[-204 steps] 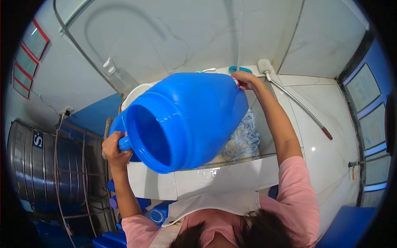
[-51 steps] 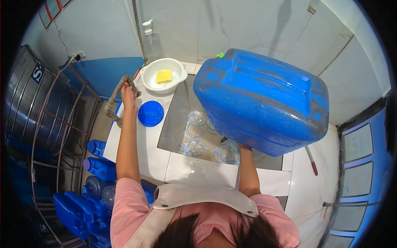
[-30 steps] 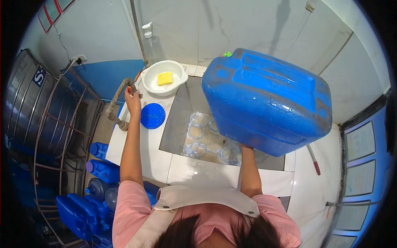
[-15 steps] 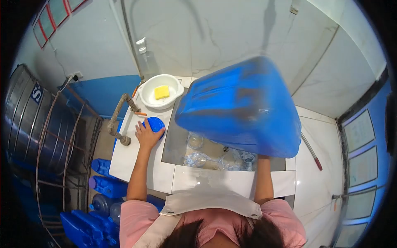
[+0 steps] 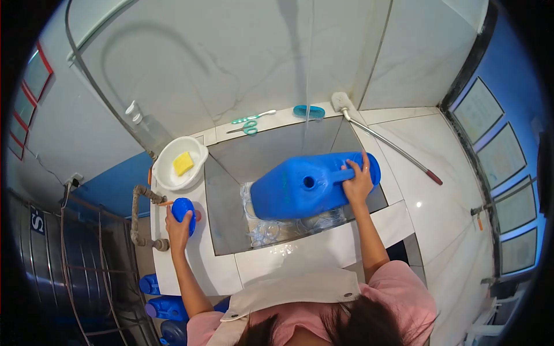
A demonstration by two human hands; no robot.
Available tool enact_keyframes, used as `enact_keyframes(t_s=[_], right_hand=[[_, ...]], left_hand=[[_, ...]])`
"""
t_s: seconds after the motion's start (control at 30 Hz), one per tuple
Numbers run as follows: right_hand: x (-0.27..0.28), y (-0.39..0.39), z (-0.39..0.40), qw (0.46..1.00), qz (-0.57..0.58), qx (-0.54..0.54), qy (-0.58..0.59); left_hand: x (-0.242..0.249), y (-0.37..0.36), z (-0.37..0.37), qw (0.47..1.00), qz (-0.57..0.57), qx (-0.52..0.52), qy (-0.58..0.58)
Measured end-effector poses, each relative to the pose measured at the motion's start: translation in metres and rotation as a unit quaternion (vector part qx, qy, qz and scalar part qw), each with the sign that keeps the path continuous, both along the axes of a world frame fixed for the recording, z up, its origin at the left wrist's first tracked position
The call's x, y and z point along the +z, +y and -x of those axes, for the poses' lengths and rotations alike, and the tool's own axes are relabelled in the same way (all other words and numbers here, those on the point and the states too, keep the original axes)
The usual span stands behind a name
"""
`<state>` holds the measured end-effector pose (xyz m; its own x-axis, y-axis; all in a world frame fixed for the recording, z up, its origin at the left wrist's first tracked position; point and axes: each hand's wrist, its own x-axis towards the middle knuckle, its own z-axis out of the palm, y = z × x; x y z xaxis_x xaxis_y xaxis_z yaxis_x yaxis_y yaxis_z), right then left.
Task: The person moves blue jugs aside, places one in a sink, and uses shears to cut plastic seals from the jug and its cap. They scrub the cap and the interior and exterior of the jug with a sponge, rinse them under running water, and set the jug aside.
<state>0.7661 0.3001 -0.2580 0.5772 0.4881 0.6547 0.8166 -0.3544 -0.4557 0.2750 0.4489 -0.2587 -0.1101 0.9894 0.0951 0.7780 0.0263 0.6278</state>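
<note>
My right hand (image 5: 359,183) is wrapped round the handle of a large blue water jug (image 5: 283,187). The jug lies on its side over the sink (image 5: 225,222), a dark round hole facing up and a rounded rim at its right end. On the left, my left hand (image 5: 178,228) grips a round blue lid (image 5: 183,212) by its edge, tilted over the white counter. A small reddish spot shows beside the lid. Clear plastic pieces (image 5: 265,229) lie in the sink, partly hidden under the jug.
A white basin (image 5: 199,151) with a yellow sponge (image 5: 183,164) stands at the back left, near a pump bottle (image 5: 147,127). Scissors (image 5: 245,128), a toothbrush-like brush (image 5: 254,116), a teal brush (image 5: 309,111) and a long-handled brush (image 5: 392,144) line the back and right. A pipe (image 5: 137,219) rises at left.
The jug has come down from its raised, tilted position into the sink and turned, so its handle and hole show. My left hand has closed on the lid and tilted it. The view has shifted.
</note>
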Motion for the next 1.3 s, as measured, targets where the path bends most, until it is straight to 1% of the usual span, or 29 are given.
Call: enact_keyframes(t_s=[0.03, 0.07, 0.1, 0.13, 0.17, 0.2, 0.27, 0.3, 0.37, 0.4, 0.43, 0.47, 0.5, 0.53, 0.57, 0.67, 0.7, 0.73, 0.77, 0.9, 0.97, 1.0, 1.07, 1.1, 1.17, 1.2, 1.23, 1.27, 1.3], right_hand=[[-0.005, -0.003, 0.003, 0.999, 0.03, 0.008, 0.037], [-0.009, -0.007, 0.003, 0.999, 0.03, 0.006, 0.038], [-0.013, -0.012, 0.001, 0.999, 0.053, 0.006, 0.011], [-0.016, -0.014, -0.001, 0.997, 0.075, 0.007, -0.017], [-0.015, -0.018, 0.001, 0.995, 0.088, 0.03, 0.019], [-0.013, -0.024, 0.001, 0.995, 0.091, 0.03, 0.021], [-0.004, -0.037, -0.009, 0.98, 0.164, 0.092, -0.064], [0.01, -0.042, -0.015, 0.98, 0.165, 0.09, -0.063], [0.044, -0.048, -0.025, 0.893, 0.407, 0.152, -0.119], [0.062, -0.029, -0.036, 0.863, 0.451, 0.227, 0.01], [0.08, -0.001, -0.047, 0.813, 0.483, 0.296, 0.135], [0.083, 0.018, -0.045, 0.877, 0.313, 0.327, 0.16], [0.08, 0.056, -0.048, 0.864, 0.23, 0.375, 0.245], [0.092, 0.088, -0.041, 0.799, 0.188, 0.384, 0.423], [0.103, 0.116, -0.031, 0.774, 0.16, 0.366, 0.491], [0.104, 0.178, -0.025, 0.757, 0.167, 0.345, 0.529], [0.108, 0.187, -0.023, 0.718, 0.18, 0.351, 0.573], [0.108, 0.192, -0.023, 0.676, 0.194, 0.355, 0.616], [0.107, 0.195, -0.024, 0.703, 0.19, 0.345, 0.592], [0.103, 0.2, -0.035, 0.702, 0.207, 0.324, 0.6], [0.109, 0.196, -0.036, 0.705, 0.189, 0.327, 0.599], [0.109, 0.196, -0.037, 0.706, 0.188, 0.325, 0.601], [0.109, 0.197, -0.04, 0.702, 0.172, 0.35, 0.597], [0.108, 0.194, -0.041, 0.702, 0.17, 0.348, 0.597], [0.105, 0.183, -0.04, 0.791, 0.219, 0.404, 0.404], [0.098, 0.177, -0.042, 0.791, 0.22, 0.406, 0.402], [0.082, 0.17, -0.046, 0.865, 0.271, 0.396, 0.147], [0.065, 0.165, -0.048, 0.876, 0.301, 0.358, -0.12], [0.049, 0.161, -0.049, 0.874, 0.3, 0.361, -0.124]], left_hand=[[0.005, 0.004, 0.001, 0.973, 0.022, -0.05, -0.226], [0.008, 0.005, 0.002, 0.973, 0.023, -0.052, -0.225], [0.024, 0.0, -0.007, 0.897, 0.101, -0.097, -0.419], [0.041, -0.006, -0.018, 0.775, 0.172, -0.135, -0.593], [0.055, -0.01, -0.038, 0.699, 0.18, -0.124, -0.681], [0.056, -0.008, -0.056, 0.699, 0.183, -0.123, -0.68], [0.054, 0.005, -0.086, 0.67, 0.172, -0.169, -0.702], [0.044, 0.018, -0.095, 0.63, 0.21, -0.176, -0.727], [0.018, 0.05, -0.121, 0.534, 0.313, -0.173, -0.766], [0.015, 0.061, -0.136, 0.52, 0.34, -0.202, -0.757], [0.028, 0.058, -0.169, 0.569, 0.322, -0.174, -0.736], [0.041, 0.054, -0.2, 0.616, 0.301, -0.142, -0.714], [0.023, 0.07, -0.219, 0.629, 0.308, -0.167, -0.694], [-0.004, 0.089, -0.238, 0.643, 0.312, -0.191, -0.673], [-0.016, 0.1, -0.26, 0.668, 0.316, -0.186, -0.648], [-0.034, 0.117, -0.327, 0.724, 0.345, -0.176, -0.571], [-0.026, 0.114, -0.342, 0.725, 0.342, -0.178, -0.57], [-0.016, 0.108, -0.354, 0.705, 0.368, -0.186, -0.576], [-0.007, 0.103, -0.363, 0.684, 0.396, -0.193, -0.582], [0.0, 0.106, -0.387, 0.644, 0.436, -0.256, -0.574], [-0.001, 0.109, -0.397, 0.692, 0.442, -0.288, -0.493], [0.003, 0.108, -0.401, 0.691, 0.444, -0.29, -0.491], [0.019, 0.101, -0.404, 0.794, 0.374, -0.293, -0.38], [0.022, 0.099, -0.404, 0.793, 0.375, -0.295, -0.379], [0.026, 0.094, -0.399, 0.861, 0.153, -0.433, -0.219], [0.032, 0.09, -0.396, 0.862, 0.151, -0.431, -0.22], [0.037, 0.084, -0.392, 0.881, 0.042, -0.459, -0.105], [0.04, 0.081, -0.387, 0.878, -0.066, -0.474, 0.012], [0.04, 0.08, -0.381, 0.869, -0.094, -0.482, 0.057]])
